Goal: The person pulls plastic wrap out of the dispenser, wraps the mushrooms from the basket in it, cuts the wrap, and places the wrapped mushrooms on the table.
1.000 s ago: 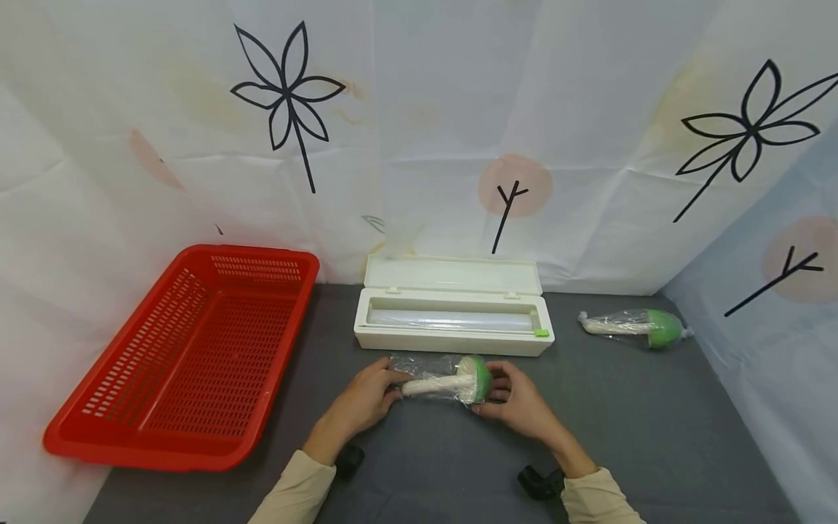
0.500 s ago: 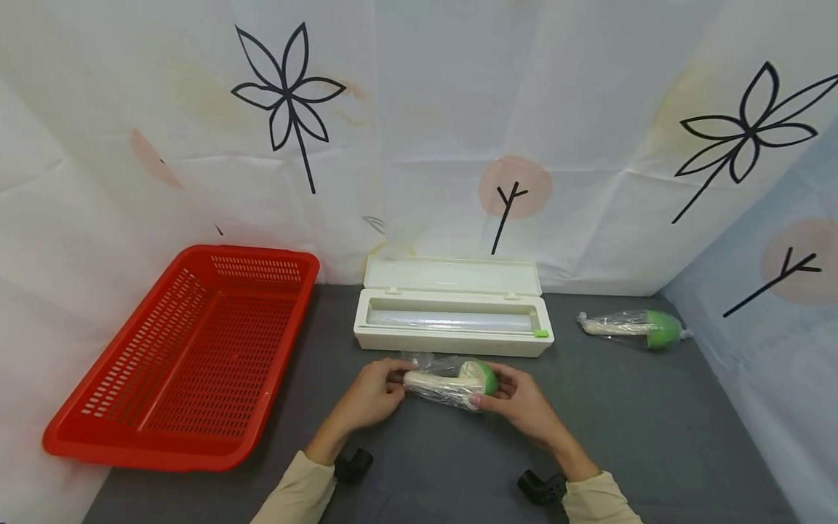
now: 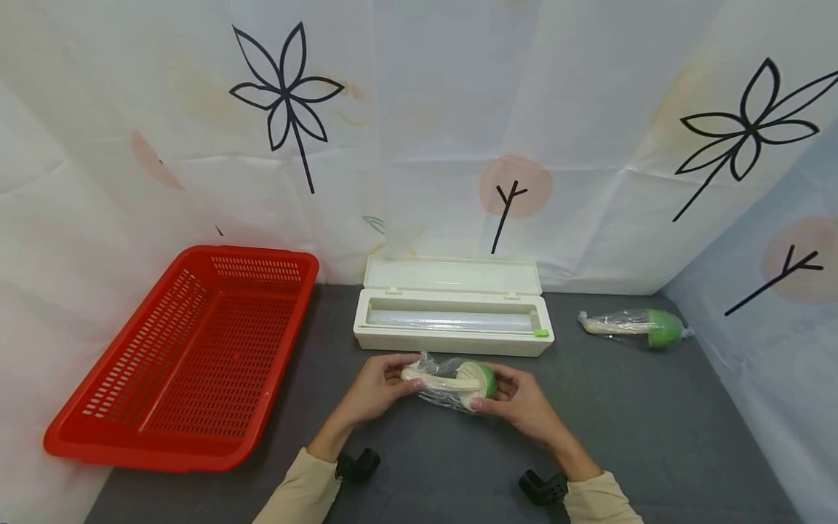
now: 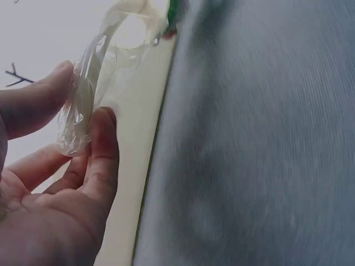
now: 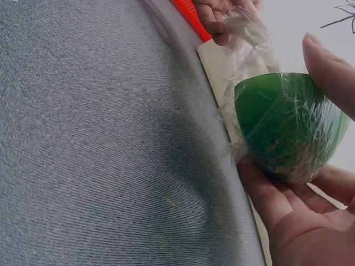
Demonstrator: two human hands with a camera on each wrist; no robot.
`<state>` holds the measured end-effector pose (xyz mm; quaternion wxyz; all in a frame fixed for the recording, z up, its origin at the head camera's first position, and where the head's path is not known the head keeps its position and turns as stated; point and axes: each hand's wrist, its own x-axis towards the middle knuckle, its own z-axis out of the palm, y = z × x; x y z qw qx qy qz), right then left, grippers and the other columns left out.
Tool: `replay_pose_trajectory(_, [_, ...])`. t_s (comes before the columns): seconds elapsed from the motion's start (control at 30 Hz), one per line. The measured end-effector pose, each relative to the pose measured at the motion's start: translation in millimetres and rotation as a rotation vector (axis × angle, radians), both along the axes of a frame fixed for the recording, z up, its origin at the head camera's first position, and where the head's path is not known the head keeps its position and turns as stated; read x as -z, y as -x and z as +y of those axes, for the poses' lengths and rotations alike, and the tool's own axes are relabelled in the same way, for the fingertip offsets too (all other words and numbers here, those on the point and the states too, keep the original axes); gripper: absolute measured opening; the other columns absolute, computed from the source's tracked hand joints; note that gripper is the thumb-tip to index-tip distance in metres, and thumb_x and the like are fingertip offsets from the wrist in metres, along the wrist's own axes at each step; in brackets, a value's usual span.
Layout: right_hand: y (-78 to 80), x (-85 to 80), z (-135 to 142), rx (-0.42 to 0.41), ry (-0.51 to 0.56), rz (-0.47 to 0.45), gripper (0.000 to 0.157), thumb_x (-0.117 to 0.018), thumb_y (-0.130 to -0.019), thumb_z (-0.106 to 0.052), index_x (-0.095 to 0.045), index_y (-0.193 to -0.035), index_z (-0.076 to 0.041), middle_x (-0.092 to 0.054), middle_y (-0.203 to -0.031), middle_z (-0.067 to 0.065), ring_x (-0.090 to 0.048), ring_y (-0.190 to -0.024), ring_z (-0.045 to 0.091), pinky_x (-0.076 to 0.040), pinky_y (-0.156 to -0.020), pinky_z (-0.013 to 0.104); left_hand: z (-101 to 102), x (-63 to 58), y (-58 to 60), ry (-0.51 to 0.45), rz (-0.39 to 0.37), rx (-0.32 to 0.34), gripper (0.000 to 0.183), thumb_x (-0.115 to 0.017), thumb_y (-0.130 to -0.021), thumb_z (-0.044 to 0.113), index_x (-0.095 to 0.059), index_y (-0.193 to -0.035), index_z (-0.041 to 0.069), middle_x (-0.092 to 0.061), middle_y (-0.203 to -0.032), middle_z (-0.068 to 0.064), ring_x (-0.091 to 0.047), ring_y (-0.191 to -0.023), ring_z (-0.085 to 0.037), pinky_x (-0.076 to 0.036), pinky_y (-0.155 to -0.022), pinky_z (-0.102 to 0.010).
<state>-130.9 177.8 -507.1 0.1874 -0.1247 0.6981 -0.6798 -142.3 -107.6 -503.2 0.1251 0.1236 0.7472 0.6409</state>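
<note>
A mushroom with a green cap and pale stem (image 3: 452,383), loosely wrapped in clear plastic film, is held between both hands over the table. My left hand (image 3: 376,389) pinches the stem end and its crumpled film between thumb and fingers; the left wrist view shows the film (image 4: 79,119) bunched there. Around the cap my right hand (image 3: 524,399) curls, thumb on the near side; the right wrist view shows the green cap (image 5: 280,119) under creased film. Just behind stands a white box (image 3: 452,342), lid up, with a roll of clear film (image 3: 452,320) inside.
A red slotted basket (image 3: 150,456) stands on the left of the dark grey table (image 3: 452,466). At the back right lies another wrapped green-capped mushroom (image 3: 663,329), its film twisted at both ends. A patterned white cloth (image 3: 425,109) hangs behind.
Film that stretched out beyond the stem is now gathered at the stem end, where my left hand has moved slightly right. My right hand has shifted a little, its thumb now on the cap's near side.
</note>
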Motion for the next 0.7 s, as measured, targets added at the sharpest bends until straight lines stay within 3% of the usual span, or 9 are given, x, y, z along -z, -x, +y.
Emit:
replay_pose_trajectory(0.13, [0.9,-2.6,0.0,-0.004,0.025,0.021,0.074,-0.081,-0.085,0.000,-0.041,-0.145,0.015,-0.055,-0.132,0.033,-0.066,-0.112,0.016,-0.056,-0.087,0.030,0.1,0.0,1.1,-0.116,-0.043,0.061,0.041,-0.073,-0.091,-0.003,-0.059,-0.127,-0.018,-0.065,-0.119,-0.028,-0.066,-0.100,-0.016,-0.054,-0.081,-0.023])
replay_pose_trajectory(0.27, [1.1,-5.1,0.4,-0.003,0.032,0.036,0.075,-0.082,-0.084,-0.001,-0.041,-0.145,0.015,-0.054,-0.133,0.034,-0.066,-0.112,0.014,-0.056,-0.087,0.030,-1.5,0.3,1.5,-0.128,-0.063,0.086,0.036,-0.073,-0.091,-0.003,-0.061,-0.122,-0.017,-0.067,-0.113,-0.022,-0.066,-0.096,-0.013,-0.054,-0.079,-0.022])
replay_pose_trajectory(0.5, [1.5,-6.3,1.4,-0.006,0.040,0.055,0.075,-0.081,-0.084,0.000,-0.041,-0.145,0.015,-0.054,-0.132,0.035,-0.066,-0.112,0.014,-0.056,-0.087,0.029,-3.3,0.4,2.7,-0.062,0.070,0.149,0.042,-0.070,-0.095,0.001,-0.058,-0.135,-0.004,-0.068,-0.116,-0.018,-0.064,-0.093,-0.013,-0.052,-0.078,-0.024])
replay_pose_trajectory(0.7, [1.3,-7.3,1.6,0.000,0.022,0.071,0.073,-0.081,-0.085,0.000,-0.042,-0.145,0.015,-0.055,-0.131,0.034,-0.066,-0.110,0.014,-0.056,-0.086,0.029,-2.9,-3.4,1.7,-0.060,0.135,0.169,0.029,-0.071,-0.093,0.001,-0.070,-0.121,-0.006,-0.067,-0.122,-0.020,-0.063,-0.096,-0.011,-0.051,-0.079,-0.021])
